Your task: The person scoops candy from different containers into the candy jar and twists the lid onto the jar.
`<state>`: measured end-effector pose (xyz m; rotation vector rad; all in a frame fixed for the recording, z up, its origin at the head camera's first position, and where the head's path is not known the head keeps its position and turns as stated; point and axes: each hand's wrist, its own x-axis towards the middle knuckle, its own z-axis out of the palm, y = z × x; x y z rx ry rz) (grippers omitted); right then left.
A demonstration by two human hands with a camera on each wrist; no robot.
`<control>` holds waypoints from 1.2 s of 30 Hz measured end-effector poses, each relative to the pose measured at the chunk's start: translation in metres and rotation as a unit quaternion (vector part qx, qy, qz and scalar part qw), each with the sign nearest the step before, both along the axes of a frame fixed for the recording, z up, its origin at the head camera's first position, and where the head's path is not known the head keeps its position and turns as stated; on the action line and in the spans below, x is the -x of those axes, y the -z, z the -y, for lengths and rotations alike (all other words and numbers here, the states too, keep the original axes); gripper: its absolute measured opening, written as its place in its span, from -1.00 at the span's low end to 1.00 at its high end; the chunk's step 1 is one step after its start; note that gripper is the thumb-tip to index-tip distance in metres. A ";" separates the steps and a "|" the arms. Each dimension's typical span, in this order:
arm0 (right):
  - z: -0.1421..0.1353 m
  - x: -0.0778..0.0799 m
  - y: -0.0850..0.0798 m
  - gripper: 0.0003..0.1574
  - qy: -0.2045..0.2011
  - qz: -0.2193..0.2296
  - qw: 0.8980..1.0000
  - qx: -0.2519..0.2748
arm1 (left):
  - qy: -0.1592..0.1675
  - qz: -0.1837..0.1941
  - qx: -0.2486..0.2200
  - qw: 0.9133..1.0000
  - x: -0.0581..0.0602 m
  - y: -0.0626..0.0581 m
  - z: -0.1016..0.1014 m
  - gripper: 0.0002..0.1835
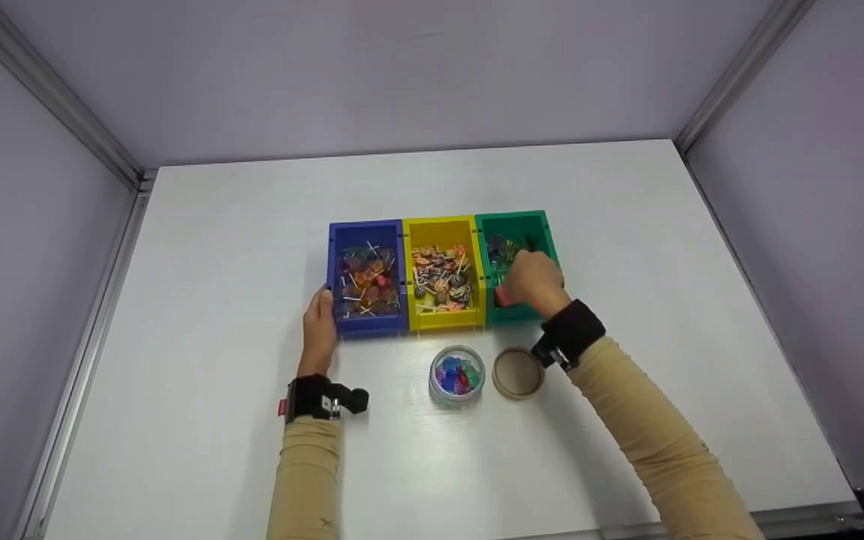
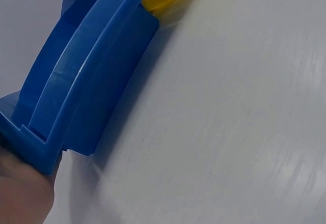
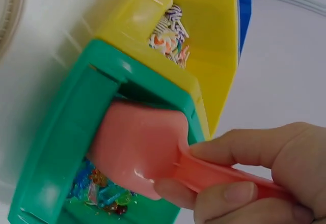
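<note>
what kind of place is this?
Probably an indoor test or recording booth: plain panel walls joined by metal framing enclose a white table, and the person wears black wrist straps with devices attached.

R hand [image 3: 265, 178], lower R, grips pink scoop [image 3: 140, 145], bowl in green bin [image 3: 56, 147] w/ colored pcs [image 3: 108, 195], lower L; yellow bin [image 3: 211, 40] w/ striped candies [image 3: 165, 42], top ctr; blue bin [image 3: 245, 10] upper R.

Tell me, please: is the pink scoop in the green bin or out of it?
In: the right wrist view shows the pink scoop, held in the right hand, reaching between the walls of the green bin.
</note>
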<state>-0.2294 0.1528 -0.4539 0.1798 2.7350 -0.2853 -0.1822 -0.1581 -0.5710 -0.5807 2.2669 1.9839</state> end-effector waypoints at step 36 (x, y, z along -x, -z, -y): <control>-0.009 -0.025 0.060 -0.66 0.061 -0.213 0.970 0.104 | -0.006 -0.018 0.003 1.000 0.000 0.002 0.000 -0.42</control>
